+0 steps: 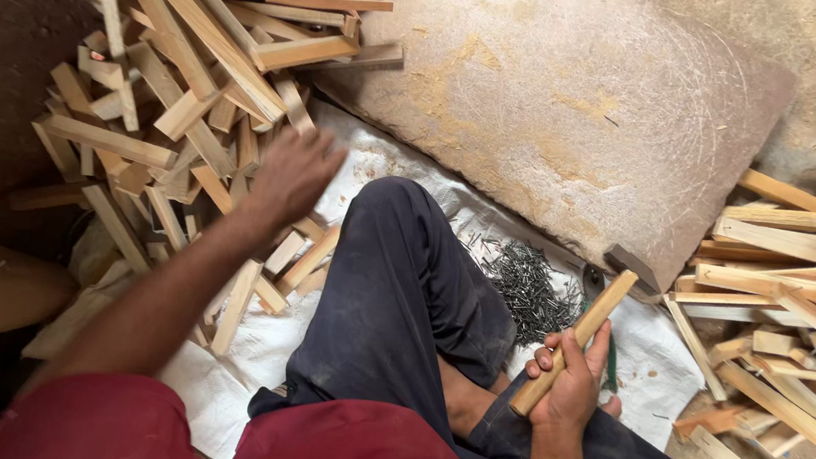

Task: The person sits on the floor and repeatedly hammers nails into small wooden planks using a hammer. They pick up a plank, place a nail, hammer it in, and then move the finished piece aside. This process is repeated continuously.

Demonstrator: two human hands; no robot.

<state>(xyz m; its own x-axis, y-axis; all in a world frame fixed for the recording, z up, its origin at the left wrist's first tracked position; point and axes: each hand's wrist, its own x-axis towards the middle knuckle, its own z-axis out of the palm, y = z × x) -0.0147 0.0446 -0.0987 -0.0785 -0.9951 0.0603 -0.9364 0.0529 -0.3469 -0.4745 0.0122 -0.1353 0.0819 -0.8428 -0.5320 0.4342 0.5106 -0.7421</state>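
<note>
Seated on the floor, seen from above. Nearest: red shirt (241,446) along the bottom edge, dark trousers (401,308), one knee bent up in the middle.

Right hand (574,377) wrapped tight around a wooden hammer handle (575,341), held near its lower end. Handle slants up and to the right; dark hammer head (633,267) sits at the top, at the near edge of the stone slab (577,97). A green-handled tool (611,365) lies partly hidden behind the right hand.

Left hand (293,175) reaches out over the big pile of wood pieces (172,110) on the left. Fingers spread loosely and blurred; cannot tell whether it touches or grips a piece. Palm faces down, over sticks at the pile's near right edge.

White woven sack (657,365) spread flat on the floor under the legs. On it, just beyond the right knee, a heap of small dark nails (526,284), close to the slab's near edge.

Slab is flat, dusty, tan-stained, running from centre to upper right.

Right side: second stack of wood strips (786,292), longer ones, lying roughly parallel, some overlapping the sack's right edge.

Far left: bare dark floor (2,36) behind the big pile.
</note>
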